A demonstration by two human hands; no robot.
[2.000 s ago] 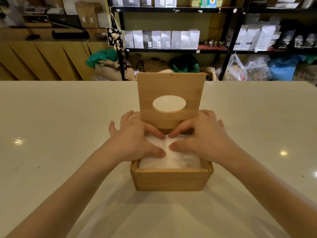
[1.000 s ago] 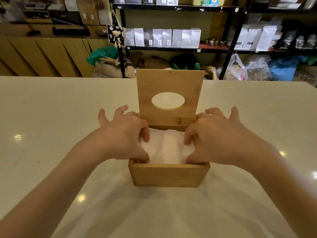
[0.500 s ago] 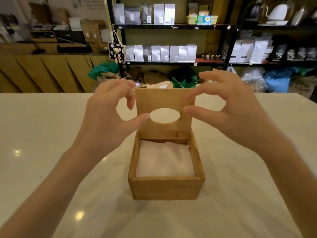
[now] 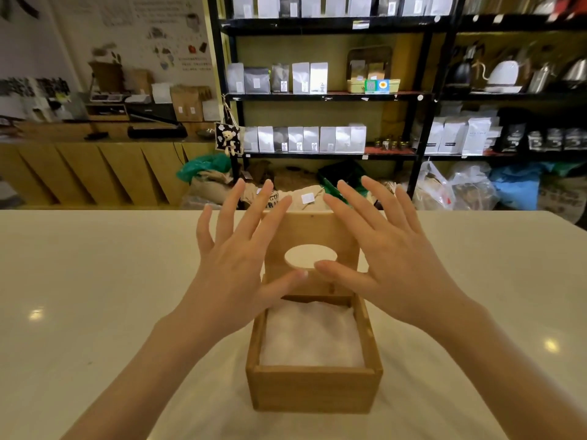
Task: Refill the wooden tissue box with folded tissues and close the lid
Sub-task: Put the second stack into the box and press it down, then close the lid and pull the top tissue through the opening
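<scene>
Fingers (image 4: pixel 236 214) of both hands spread wide and released, nothing held in either. Working left to right across the frame:

Left hand (image 4: pixel 235 268), centre-left: palm faces away, fingertips pointing up toward the shelves (image 4: pixel 327 96), thumb angled in so its tip lies over the lower left of the lid face, just under the oval hole. Contact with the wood cannot be told.

Lid (image 4: pixel 313 236), centre: stands upright from the far edge of the wooden tissue box (image 4: pixel 313 389), hinged low, top edge free and level with the fingertips. Its long axis runs across the frame, left to right. The oval slot (image 4: pixel 309 255) shows pale bench (image 4: pixel 79 296) through it.

Folded tissues (image 4: pixel 309 335), lower centre: white stack fills the box cavity, lying below the rim, directly beneath and nearer the camera than both palms.

Right hand (image 4: pixel 390 265), centre-right: mirrors the left, thumb tip over the lower right of the lid face, fingers fanned past its right edge and top corner.

Relation that matters: the lid sits between the two hands and just beyond them, neither hand clearly nearer. Judged from this, filling looks done and closing is next. The lid must swing toward the camera and down, so the fingertips would need to get over or behind the top edge. Risk: a tissue corner caught under the front rim.
</scene>
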